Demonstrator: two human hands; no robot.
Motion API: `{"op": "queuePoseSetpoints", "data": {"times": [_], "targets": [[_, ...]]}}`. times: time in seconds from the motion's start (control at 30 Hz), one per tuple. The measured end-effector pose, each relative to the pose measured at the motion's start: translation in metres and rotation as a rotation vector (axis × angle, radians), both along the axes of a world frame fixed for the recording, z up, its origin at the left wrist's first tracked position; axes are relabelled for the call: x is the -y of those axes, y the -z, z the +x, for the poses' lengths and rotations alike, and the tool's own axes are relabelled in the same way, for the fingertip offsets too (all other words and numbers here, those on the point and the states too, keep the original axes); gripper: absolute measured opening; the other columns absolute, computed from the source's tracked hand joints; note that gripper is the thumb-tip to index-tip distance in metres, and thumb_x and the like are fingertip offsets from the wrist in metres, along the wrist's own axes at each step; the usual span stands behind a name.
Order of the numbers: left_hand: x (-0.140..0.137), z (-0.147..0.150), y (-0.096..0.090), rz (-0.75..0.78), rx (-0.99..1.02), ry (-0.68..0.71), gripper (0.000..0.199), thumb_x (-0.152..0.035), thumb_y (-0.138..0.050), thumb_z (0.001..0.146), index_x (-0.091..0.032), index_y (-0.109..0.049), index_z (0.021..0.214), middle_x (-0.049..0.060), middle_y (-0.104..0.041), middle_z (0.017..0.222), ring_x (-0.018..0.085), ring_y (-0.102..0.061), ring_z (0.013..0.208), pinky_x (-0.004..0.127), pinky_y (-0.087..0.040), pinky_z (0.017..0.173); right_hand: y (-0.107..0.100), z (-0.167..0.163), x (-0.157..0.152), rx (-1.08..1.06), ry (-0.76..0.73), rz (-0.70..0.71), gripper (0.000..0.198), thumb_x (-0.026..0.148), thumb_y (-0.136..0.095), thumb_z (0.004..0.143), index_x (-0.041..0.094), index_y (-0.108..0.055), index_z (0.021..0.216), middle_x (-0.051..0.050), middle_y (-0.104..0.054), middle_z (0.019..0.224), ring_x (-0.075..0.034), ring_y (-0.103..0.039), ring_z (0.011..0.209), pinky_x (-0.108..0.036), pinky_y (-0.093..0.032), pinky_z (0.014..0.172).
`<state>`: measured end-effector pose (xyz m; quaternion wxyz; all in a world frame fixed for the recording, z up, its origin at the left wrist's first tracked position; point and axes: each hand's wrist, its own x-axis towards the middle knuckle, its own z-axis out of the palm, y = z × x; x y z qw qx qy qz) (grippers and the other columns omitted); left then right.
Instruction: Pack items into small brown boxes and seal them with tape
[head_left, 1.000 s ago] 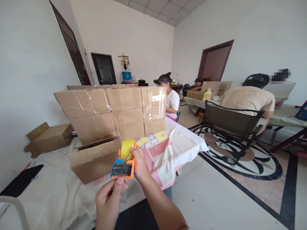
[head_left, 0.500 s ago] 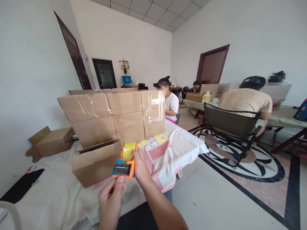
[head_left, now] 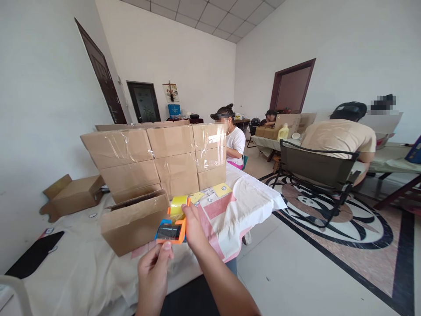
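Observation:
My right hand (head_left: pixel 194 227) is wrapped round the orange side of a tape dispenser (head_left: pixel 180 231), which has blue parts and a black roller. The dispenser carries a yellow-looking roll of tape (head_left: pixel 178 205) at its far end. Just below its near edge, my left hand (head_left: pixel 155 262) is closed, thumb and finger pinched on what looks like the tape's clear end; the film itself is hard to see. Beyond the dispenser, to the left, a cardboard box (head_left: pixel 136 228) stands on the table with its top flaps up.
Taped cardboard boxes (head_left: pixel 174 151) are stacked behind the box. Another carton (head_left: pixel 74 195) lies far left, near a black mat (head_left: pixel 36 254). A wrinkled cloth (head_left: pixel 82 272) covers the table. A person in white (head_left: pixel 236 142) sits beyond; another sits in a chair (head_left: pixel 317 171) at right.
Both hands and the tape dispenser keep nearly the same pose. The view has shifted very slightly, and the seated person at right leans a little differently.

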<state>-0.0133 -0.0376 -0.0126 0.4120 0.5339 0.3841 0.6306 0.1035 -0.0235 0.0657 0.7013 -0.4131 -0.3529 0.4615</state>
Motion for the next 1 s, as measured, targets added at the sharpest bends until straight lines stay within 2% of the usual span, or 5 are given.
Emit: {"op": "queuePoseSetpoints", "data": {"times": [0.3,0.53,0.67,0.8,1.0], "targets": [[0.006,0.007,-0.002,0.035,0.025,-0.034,0.047,-0.053,-0.067,0.085,-0.018,-0.056,0.055,-0.001,-0.051,0.056,0.012,-0.041,0.054,0.023,-0.036,0.05,0.012,0.002,-0.007,0.028,0.038,0.011,0.016,0.04,-0.052,0.087,0.027,-0.058,0.079,-0.001,-0.067,0.084,-0.022,-0.062,0.083,-0.034,-0.05,0.079],[0.009,0.005,-0.012,-0.05,-0.054,-0.019,0.05,-0.059,-0.072,0.078,-0.017,-0.062,0.053,-0.001,-0.048,0.049,0.011,-0.035,0.047,0.023,-0.029,0.043,0.015,0.011,-0.013,0.064,0.079,0.011,0.021,0.041,-0.052,0.089,0.024,-0.063,0.087,-0.003,-0.065,0.091,-0.022,-0.06,0.089,-0.032,-0.05,0.081],[0.017,0.006,-0.024,-0.046,-0.152,0.033,0.053,-0.062,-0.071,0.076,-0.017,-0.062,0.05,-0.002,-0.039,0.046,0.01,-0.033,0.045,0.023,-0.027,0.043,0.015,0.026,-0.01,0.132,0.072,0.212,0.025,0.043,-0.049,0.092,0.026,-0.066,0.095,-0.004,-0.068,0.091,-0.023,-0.061,0.089,-0.034,-0.051,0.083],[0.027,0.006,-0.036,-0.092,-0.325,0.218,0.057,-0.065,-0.069,0.077,-0.016,-0.061,0.048,-0.003,-0.033,0.046,0.01,-0.033,0.045,0.023,-0.024,0.046,0.029,0.05,-0.005,0.251,0.128,0.443,0.039,0.055,-0.046,0.093,0.024,-0.066,0.102,-0.007,-0.069,0.091,-0.025,-0.065,0.084,-0.039,-0.053,0.084],[0.04,-0.004,-0.054,-0.15,-0.503,0.42,0.056,-0.065,-0.064,0.08,-0.016,-0.065,0.053,-0.003,-0.036,0.045,0.009,-0.033,0.044,0.023,-0.023,0.047,0.038,0.081,0.004,0.572,0.296,0.592,0.048,0.065,-0.041,0.091,0.023,-0.063,0.086,-0.01,-0.066,0.084,-0.028,-0.064,0.082,-0.045,-0.054,0.08]]}}
